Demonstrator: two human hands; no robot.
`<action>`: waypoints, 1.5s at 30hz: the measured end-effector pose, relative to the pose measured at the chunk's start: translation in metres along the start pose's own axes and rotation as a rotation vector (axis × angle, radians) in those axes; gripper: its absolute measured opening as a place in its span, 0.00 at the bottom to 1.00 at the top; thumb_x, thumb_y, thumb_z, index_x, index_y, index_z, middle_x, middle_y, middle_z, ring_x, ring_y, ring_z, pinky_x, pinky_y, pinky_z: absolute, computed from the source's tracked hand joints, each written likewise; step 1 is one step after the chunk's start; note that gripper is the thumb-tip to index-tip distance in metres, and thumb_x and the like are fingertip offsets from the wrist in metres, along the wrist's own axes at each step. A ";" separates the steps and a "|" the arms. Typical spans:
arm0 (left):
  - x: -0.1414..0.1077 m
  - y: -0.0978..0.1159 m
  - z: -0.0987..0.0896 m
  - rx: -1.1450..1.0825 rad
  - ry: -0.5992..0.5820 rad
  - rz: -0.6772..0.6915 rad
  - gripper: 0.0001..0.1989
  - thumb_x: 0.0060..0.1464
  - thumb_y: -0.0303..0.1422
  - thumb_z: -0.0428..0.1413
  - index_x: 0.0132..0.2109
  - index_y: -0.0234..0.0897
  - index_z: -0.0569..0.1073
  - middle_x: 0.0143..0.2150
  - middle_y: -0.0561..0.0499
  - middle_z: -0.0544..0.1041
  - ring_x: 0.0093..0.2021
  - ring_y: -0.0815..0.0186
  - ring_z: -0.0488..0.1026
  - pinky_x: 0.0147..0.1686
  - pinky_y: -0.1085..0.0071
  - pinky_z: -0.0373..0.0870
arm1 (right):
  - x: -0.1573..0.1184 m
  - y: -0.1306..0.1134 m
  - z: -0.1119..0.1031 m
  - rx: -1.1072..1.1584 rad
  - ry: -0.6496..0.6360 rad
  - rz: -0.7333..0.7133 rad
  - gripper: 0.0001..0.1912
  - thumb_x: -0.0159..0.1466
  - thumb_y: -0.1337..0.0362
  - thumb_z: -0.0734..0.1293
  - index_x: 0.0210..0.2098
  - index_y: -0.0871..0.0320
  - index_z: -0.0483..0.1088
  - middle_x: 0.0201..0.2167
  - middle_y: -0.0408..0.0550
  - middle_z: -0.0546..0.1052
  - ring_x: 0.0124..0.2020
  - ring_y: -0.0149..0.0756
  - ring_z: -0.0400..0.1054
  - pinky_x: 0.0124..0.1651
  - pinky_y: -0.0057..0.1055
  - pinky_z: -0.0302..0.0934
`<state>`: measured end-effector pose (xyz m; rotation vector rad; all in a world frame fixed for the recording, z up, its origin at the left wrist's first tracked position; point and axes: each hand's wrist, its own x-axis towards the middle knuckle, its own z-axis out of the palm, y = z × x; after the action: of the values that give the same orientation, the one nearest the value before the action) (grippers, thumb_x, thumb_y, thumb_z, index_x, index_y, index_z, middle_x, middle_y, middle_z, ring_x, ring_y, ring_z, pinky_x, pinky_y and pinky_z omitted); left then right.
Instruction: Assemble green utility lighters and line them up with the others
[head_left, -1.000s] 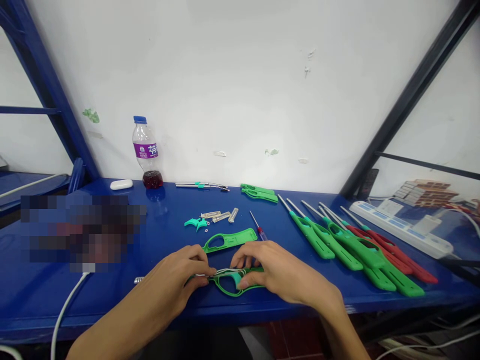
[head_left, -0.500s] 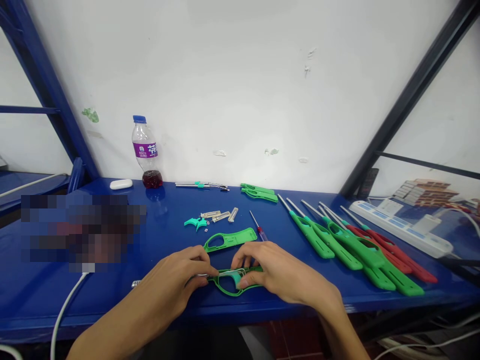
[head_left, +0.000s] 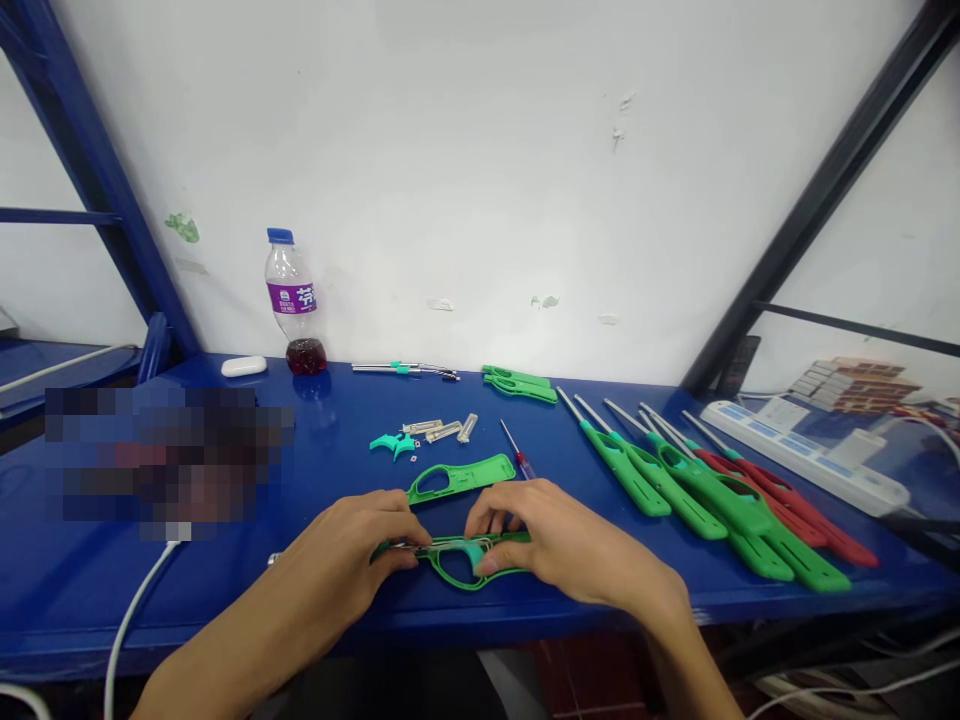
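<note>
Near the table's front edge lies an open green lighter casing half with a teal trigger and thin wires inside it. My left hand pinches the casing's left end, where the metal tube enters. The tube runs beneath this hand, and its tip shows beyond the wrist. With thumb and fingers, my right hand grips the casing around the trigger; its palm hides the right end. Just behind both hands rests the other green casing half, inner side up. A screwdriver lies behind my right hand.
Loose teal triggers and several small clear parts lie mid-table. Assembled green lighters and red lighters fan out at right, beside a power strip. A bottle stands at back left.
My left fingers have shifted slightly along the casing's left end, and less of the tube's tip shows past the wrist. My right hand keeps its grip almost unmoved.
</note>
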<state>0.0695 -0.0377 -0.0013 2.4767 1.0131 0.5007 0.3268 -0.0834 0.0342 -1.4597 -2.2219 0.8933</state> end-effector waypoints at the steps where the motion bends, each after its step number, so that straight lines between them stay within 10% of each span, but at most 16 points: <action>1: 0.001 -0.001 0.001 -0.007 0.009 0.006 0.12 0.58 0.20 0.61 0.41 0.42 0.85 0.38 0.54 0.81 0.38 0.65 0.79 0.37 0.73 0.68 | 0.000 0.000 0.000 -0.001 0.001 0.008 0.10 0.65 0.60 0.78 0.44 0.49 0.78 0.43 0.39 0.81 0.48 0.39 0.72 0.46 0.31 0.63; 24: 0.000 -0.014 0.017 -0.053 0.118 0.046 0.12 0.58 0.22 0.59 0.34 0.43 0.84 0.35 0.54 0.77 0.29 0.70 0.72 0.31 0.73 0.62 | 0.000 0.002 0.001 0.012 0.005 0.061 0.09 0.65 0.57 0.77 0.43 0.51 0.81 0.42 0.43 0.79 0.48 0.41 0.72 0.45 0.31 0.62; 36: -0.008 0.011 0.005 -0.017 0.039 0.028 0.15 0.70 0.27 0.49 0.41 0.42 0.80 0.43 0.50 0.77 0.42 0.61 0.73 0.44 0.65 0.68 | 0.001 0.005 0.002 0.042 0.017 0.004 0.10 0.64 0.59 0.78 0.43 0.51 0.78 0.41 0.41 0.80 0.46 0.39 0.72 0.45 0.31 0.63; 45: -0.002 0.017 0.027 0.294 0.179 0.109 0.12 0.70 0.29 0.53 0.36 0.37 0.76 0.40 0.48 0.76 0.37 0.59 0.74 0.39 0.62 0.68 | 0.003 0.005 0.003 0.061 0.013 -0.003 0.10 0.63 0.60 0.79 0.42 0.52 0.77 0.39 0.40 0.80 0.43 0.37 0.73 0.44 0.30 0.63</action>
<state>0.0906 -0.0571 -0.0165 2.7997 1.0917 0.6594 0.3275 -0.0796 0.0283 -1.4298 -2.1683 0.9394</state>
